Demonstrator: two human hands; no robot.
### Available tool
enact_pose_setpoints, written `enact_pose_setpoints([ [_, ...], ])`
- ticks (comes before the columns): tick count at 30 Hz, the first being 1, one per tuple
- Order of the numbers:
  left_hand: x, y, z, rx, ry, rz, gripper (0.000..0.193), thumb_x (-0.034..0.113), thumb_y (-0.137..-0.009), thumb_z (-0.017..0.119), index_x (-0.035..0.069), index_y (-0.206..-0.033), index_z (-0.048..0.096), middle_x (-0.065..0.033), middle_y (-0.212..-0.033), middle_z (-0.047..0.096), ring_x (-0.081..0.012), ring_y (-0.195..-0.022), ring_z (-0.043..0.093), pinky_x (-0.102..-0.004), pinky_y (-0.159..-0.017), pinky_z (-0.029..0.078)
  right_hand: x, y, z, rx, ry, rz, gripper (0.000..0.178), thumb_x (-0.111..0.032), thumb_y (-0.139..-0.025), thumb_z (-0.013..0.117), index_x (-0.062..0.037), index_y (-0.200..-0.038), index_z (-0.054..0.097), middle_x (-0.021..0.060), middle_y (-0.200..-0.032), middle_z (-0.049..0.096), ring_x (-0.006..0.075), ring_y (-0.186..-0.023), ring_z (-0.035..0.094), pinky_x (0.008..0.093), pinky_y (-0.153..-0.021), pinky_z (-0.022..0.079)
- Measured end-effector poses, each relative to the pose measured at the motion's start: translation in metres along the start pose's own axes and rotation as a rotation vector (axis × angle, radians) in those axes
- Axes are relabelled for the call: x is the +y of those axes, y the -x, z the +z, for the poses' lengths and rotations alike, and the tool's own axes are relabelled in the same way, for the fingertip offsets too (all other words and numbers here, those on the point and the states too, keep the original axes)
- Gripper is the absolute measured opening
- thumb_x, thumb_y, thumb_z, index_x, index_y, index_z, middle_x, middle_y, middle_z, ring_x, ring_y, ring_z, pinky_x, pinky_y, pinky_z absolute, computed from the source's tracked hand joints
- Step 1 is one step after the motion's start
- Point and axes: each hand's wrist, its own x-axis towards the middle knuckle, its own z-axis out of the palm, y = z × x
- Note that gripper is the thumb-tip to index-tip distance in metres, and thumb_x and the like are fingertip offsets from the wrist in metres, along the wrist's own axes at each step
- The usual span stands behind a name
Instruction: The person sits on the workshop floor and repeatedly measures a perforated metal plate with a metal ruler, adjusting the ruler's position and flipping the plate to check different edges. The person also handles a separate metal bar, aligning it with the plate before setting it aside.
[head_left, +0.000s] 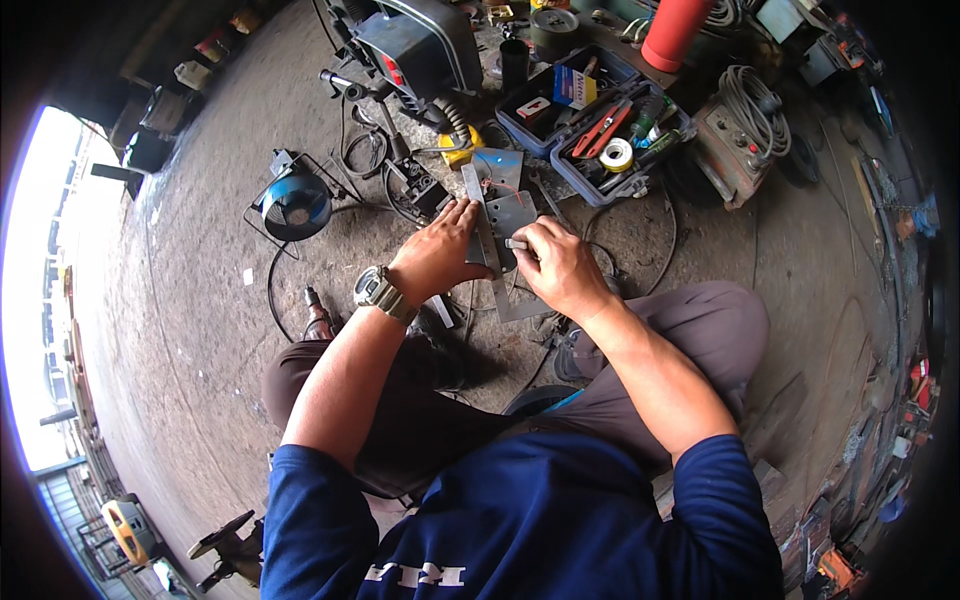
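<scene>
My left hand [437,248], a watch [380,290] on its wrist, rests with fingers stretched out and thumb spread against a steel square [483,212]. The square lies across a dark grey metal plate [514,212] with holes in it. My right hand [565,262] pinches a short pale stick [515,244], perhaps chalk, close to the square's edge. Its tip is too small to tell whether it touches the plate. Beyond sits a second metal plate [500,162] with a bluish surface. The square's other arm [525,310] points right, nearer to me.
An open toolbox [560,150] full of hand tools stands beyond my right hand. Left are a blue round fan [296,205] and a grinder-like tool [318,318]. A machine with coiled cable [735,150] stands far right; a red cylinder [672,38] stands behind. Cables cross the floor.
</scene>
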Motion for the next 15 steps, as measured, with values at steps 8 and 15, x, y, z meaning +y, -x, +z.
enact_pose_setpoints([
  [8,-0.0010,-0.0013,0.0011,0.018,0.005,-0.002,0.106,0.047,-0.072,0.083,-0.007,-0.147,0.032,-0.0260,-0.153,0.035,-0.0352,-0.145,0.031,-0.0390,-0.118,0.032,0.0102,-0.0015,0.0095,0.021,-0.006,-0.018,0.017,-0.006,-0.083,0.069,-0.0041,-0.096,0.059,0.0145,-0.091,0.066,0.0355,-0.084,0.066,0.0429,-0.071,0.054],
  [15,-0.0037,-0.0011,0.0019,0.037,-0.004,0.024,0.106,0.048,-0.072,0.082,-0.007,-0.147,0.032,-0.0259,-0.153,0.035,-0.0361,-0.145,0.032,-0.0395,-0.117,0.032,0.0076,0.0016,0.0110,0.036,-0.032,-0.021,0.018,-0.004,-0.082,0.068,-0.0038,-0.097,0.059,0.0151,-0.088,0.067,0.0355,-0.082,0.067,0.0428,-0.069,0.055],
])
